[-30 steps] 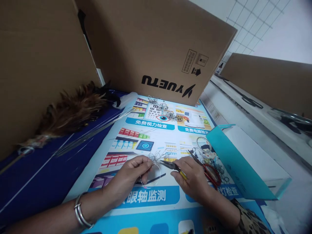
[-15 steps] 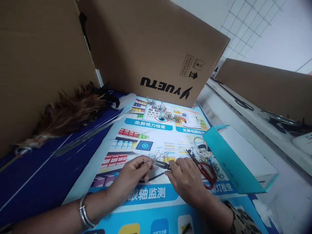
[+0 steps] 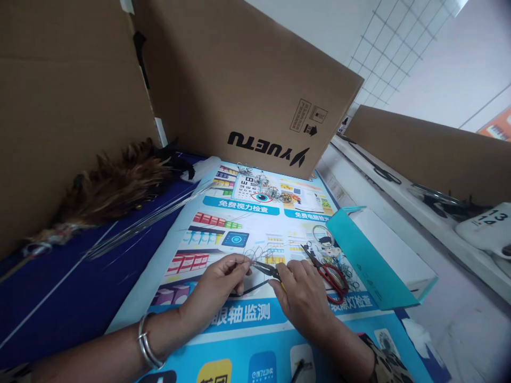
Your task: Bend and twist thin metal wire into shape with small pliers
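My left hand (image 3: 217, 284) pinches a thin piece of silver wire (image 3: 255, 256) just above a printed poster (image 3: 239, 229) that covers the table. My right hand (image 3: 303, 298) is closed around small pliers (image 3: 268, 269) with a yellow grip, and their dark tips touch the wire beside my left fingertips. A silver bangle (image 3: 147, 343) sits on my left wrist. Red-handled scissors (image 3: 329, 274) lie on the poster just right of my right hand, among loose wire loops.
A large brown cardboard box (image 3: 247, 85) stands behind the poster, with another cardboard panel (image 3: 59, 106) on the left. A brown feather duster (image 3: 115, 183) and long wire rods (image 3: 147, 215) lie on blue cloth. A teal box (image 3: 375, 255) sits right. Small wire ornaments (image 3: 265, 183) lie near the big box.
The pliers' tips closed in on the wire at my left fingertips, and both hands stayed close together. The view shifted slightly to the right.
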### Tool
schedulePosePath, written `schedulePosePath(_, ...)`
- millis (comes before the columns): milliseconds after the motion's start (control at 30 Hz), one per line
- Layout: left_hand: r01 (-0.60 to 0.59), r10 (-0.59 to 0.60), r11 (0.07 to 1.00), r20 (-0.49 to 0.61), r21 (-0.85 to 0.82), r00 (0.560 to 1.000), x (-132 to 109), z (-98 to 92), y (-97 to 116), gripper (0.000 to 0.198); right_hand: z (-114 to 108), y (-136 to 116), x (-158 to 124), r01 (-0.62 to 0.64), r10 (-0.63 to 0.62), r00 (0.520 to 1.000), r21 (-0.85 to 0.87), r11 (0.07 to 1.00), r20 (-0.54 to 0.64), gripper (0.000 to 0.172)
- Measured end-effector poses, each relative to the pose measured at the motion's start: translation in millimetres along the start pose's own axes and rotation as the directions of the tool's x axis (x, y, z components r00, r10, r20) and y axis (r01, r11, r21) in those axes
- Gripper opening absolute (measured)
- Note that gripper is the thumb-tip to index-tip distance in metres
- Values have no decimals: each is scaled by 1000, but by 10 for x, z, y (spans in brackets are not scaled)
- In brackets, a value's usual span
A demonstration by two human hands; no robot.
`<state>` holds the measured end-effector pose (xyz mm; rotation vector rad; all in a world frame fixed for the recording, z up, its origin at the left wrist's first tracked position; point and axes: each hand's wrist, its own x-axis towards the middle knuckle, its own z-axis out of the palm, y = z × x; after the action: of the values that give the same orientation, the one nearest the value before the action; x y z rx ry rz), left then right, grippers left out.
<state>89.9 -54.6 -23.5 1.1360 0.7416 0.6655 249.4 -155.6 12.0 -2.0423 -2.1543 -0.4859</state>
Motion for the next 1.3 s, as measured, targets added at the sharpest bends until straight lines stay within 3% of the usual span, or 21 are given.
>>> schedulePosePath(400, -13, 8, 998, 78, 58, 997, -3, -13, -30, 18, 9, -69, -16, -56, 52, 998, 79, 995, 43, 27)
schedulePosePath(1000, -9, 3, 996, 75, 86, 997, -6, -2, -15, 17, 20, -70, -27, -77, 66, 990, 82, 994, 124, 17)
schedulePosePath(1300, 9, -18, 996, 95, 91, 995, -1, -12, -27, 23, -75, -6, -26, -20, 7, 987, 78, 997, 160, 19)
